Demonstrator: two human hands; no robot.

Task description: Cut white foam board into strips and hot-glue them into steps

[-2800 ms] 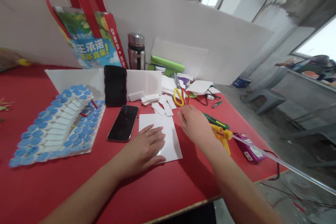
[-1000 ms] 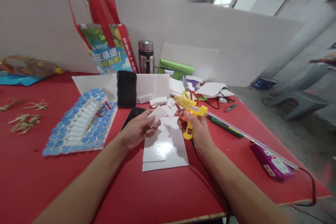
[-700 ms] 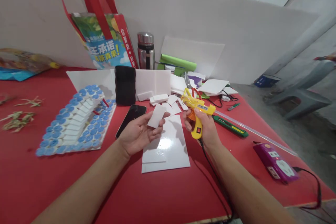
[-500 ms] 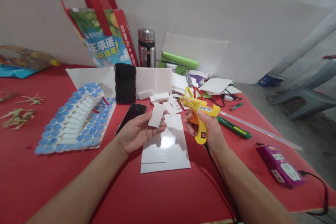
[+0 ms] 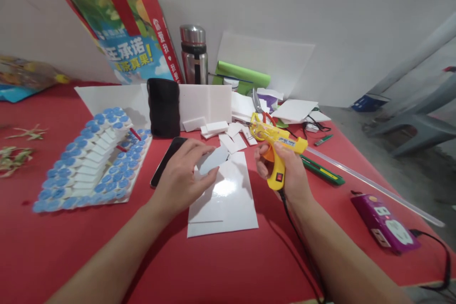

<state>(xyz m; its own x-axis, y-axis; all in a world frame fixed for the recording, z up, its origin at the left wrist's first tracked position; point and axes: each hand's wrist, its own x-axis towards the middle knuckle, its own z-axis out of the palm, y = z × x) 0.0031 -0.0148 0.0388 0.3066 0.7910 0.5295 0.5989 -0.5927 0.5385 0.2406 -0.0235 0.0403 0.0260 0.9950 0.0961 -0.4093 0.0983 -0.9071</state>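
Between the thumb and fingers of my left hand is a small white board piece, tilted over a larger white board sheet that lies on the table. My right hand is wrapped round the handle of a yellow hot glue gun. Its nozzle points left, toward several small white offcuts. A black cord runs down from the handle. Left of my left hand a dark phone lies partly covered, and beyond it is a white model with steps and blue discs.
On the red table lie a green utility knife, a clear glue stick and a purple power socket. Scissors, a black case, a steel flask and a printed bag stand or lie farther back.
My left hand has turned from palm up to palm down, and the white piece in it now tilts lower over the sheet. The glue gun has shifted slightly right in view.
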